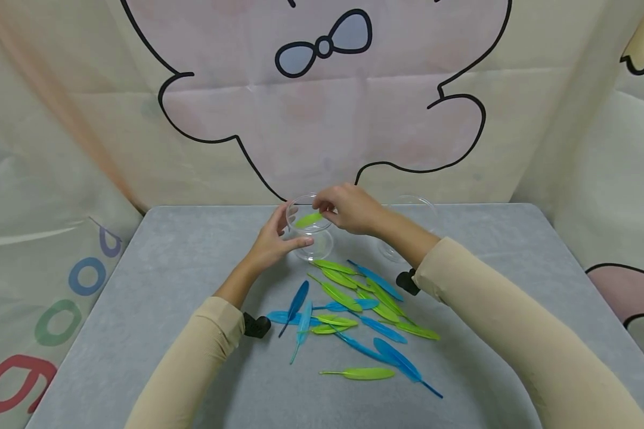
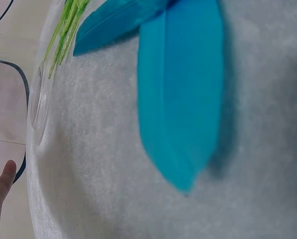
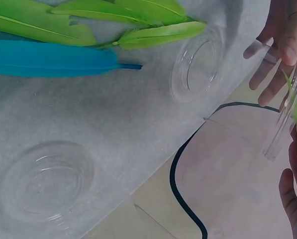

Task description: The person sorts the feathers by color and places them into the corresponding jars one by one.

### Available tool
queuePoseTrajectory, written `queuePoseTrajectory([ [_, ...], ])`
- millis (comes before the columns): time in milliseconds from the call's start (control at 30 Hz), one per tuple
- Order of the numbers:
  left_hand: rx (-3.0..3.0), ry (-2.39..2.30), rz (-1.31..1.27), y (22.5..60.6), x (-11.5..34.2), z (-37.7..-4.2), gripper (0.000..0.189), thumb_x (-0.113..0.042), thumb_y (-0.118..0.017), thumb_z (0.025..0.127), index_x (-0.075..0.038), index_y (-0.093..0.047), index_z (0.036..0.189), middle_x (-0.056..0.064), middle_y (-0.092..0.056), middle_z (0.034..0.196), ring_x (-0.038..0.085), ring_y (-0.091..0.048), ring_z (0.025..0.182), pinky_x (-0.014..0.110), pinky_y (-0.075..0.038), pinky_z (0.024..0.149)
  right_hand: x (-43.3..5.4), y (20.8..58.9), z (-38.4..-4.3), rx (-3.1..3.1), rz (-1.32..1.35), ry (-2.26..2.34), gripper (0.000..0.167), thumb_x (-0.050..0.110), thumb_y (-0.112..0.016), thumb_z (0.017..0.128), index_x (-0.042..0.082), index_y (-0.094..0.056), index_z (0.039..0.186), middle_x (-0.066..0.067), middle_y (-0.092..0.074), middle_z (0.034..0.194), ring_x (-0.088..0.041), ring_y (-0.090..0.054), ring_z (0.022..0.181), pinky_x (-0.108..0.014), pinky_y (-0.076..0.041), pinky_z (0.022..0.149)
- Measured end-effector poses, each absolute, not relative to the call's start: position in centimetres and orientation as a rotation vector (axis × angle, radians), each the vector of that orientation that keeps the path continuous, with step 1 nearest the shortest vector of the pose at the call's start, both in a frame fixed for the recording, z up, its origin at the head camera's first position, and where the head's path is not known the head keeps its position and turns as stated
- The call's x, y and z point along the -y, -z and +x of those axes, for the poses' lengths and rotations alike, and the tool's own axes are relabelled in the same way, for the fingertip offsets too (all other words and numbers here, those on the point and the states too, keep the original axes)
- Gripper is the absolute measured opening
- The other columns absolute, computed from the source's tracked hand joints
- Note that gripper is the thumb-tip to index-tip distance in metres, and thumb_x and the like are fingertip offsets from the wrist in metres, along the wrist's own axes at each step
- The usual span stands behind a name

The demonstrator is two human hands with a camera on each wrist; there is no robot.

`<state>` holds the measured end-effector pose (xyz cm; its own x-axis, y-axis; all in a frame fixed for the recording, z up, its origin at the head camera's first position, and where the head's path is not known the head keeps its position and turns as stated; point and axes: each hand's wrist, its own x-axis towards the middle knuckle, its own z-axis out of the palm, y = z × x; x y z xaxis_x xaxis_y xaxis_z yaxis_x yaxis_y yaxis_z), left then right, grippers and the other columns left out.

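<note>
Head view: my left hand (image 1: 272, 243) curls round a clear, round-rimmed plastic cup (image 1: 318, 233); my right hand (image 1: 351, 211) pinches a slim lime-green feather (image 1: 307, 220) at its mouth. From the right hand, the nearer, the feather lies at about 9 o'clock; from the left, 2 o'clock; long axis 8-to-2. Pinched end hidden; depth within rim unclear. Left-wrist view: hand cut off at edge.
</note>
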<state>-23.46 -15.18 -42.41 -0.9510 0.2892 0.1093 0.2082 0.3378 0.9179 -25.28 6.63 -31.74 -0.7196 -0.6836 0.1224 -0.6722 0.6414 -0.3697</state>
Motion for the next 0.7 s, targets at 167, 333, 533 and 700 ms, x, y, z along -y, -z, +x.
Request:
queuePoseTrajectory([
  [167, -2.506, -1.714, 0.462, 42.58, 15.10, -23.36, 0.094, -0.025, -0.079, 0.087, -0.021, -0.019, 0.159, 0.008, -0.033, 0.159, 0.034, -0.033, 0.144, 0.057, -0.033, 0.111, -6.41, 32.16, -25.23, -2.828, -1.176, 0.595, 0.018, 0.002, -0.066, 0.094, 0.005, -0.073, 0.110, -0.008, -0.073, 0.104, -0.021, -0.069, 0.095, -0.035, -0.055, 0.087],
  [333, -2.510, -1.718, 0.476, 42.68, 15.07, -23.41, 0.094, -0.026, -0.079, 0.087, -0.021, -0.019, 0.159, 0.010, -0.032, 0.160, 0.034, -0.032, 0.145, 0.058, -0.033, 0.111, -5.99, 32.40, -25.19, -2.810, -1.174, 0.602, 0.018, 0.002, -0.066, 0.094, 0.004, -0.073, 0.110, -0.009, -0.073, 0.104, -0.020, -0.069, 0.094, -0.033, -0.056, 0.086],
  [533, -2.524, -1.724, 0.486, 42.65, 14.98, -23.37, 0.094, -0.026, -0.080, 0.086, -0.020, -0.021, 0.159, 0.012, -0.033, 0.159, 0.036, -0.032, 0.145, 0.060, -0.032, 0.111, -5.98, 32.55, -25.12, -2.799, -1.196, 0.595, 0.017, 0.004, -0.066, 0.094, 0.004, -0.073, 0.110, -0.009, -0.073, 0.102, -0.020, -0.068, 0.091, -0.032, -0.056, 0.084],
  [700, -2.540, -1.710, 0.473, 42.61, 14.93, -23.23, 0.094, -0.028, -0.080, 0.086, -0.020, -0.021, 0.159, 0.012, -0.033, 0.159, 0.036, -0.033, 0.144, 0.059, -0.032, 0.111, -6.62, 31.98, -24.63, -2.804, -1.233, 0.614, 0.018, 0.005, -0.067, 0.094, 0.005, -0.072, 0.112, -0.008, -0.072, 0.102, -0.020, -0.068, 0.092, -0.033, -0.056, 0.085],
])
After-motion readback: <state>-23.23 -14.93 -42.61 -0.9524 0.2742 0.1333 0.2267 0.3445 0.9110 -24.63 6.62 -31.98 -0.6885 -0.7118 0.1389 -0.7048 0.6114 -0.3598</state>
